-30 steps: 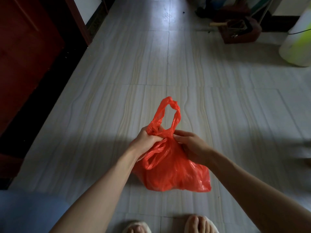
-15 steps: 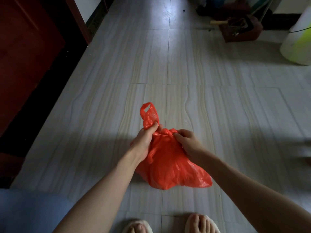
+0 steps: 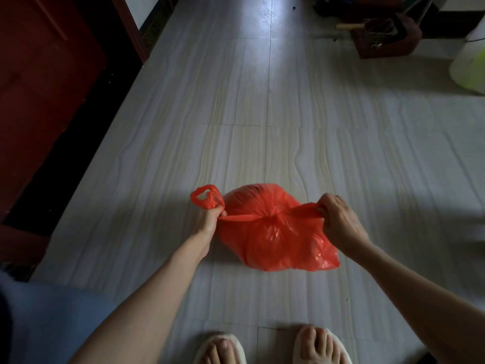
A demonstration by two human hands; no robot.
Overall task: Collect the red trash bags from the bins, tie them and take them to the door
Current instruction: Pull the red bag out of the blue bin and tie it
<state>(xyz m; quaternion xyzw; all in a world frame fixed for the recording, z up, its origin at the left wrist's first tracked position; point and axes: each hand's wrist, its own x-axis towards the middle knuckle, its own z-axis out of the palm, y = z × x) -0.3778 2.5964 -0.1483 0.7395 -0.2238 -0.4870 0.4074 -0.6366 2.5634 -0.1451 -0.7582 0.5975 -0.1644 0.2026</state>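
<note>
A full red trash bag [image 3: 273, 237] hangs low over the pale tiled floor, right in front of me. Its two handles are crossed into a knot at the middle of its top. My left hand [image 3: 210, 219] grips the left handle, whose loop sticks out above my fist. My right hand [image 3: 338, 219] grips the right handle. Both handles are stretched taut, out to the sides.
A dark red door [image 3: 44, 95] stands along the left edge. At the back right sit a dark brown box of clutter [image 3: 380, 38] and a white and green container [image 3: 469, 67]. My slippered feet [image 3: 273, 348] are at the bottom.
My hands have moved apart sideways, pulling the two handles tight into a knot. The bag's top has closed and the tall upright loop of the handles is gone.
</note>
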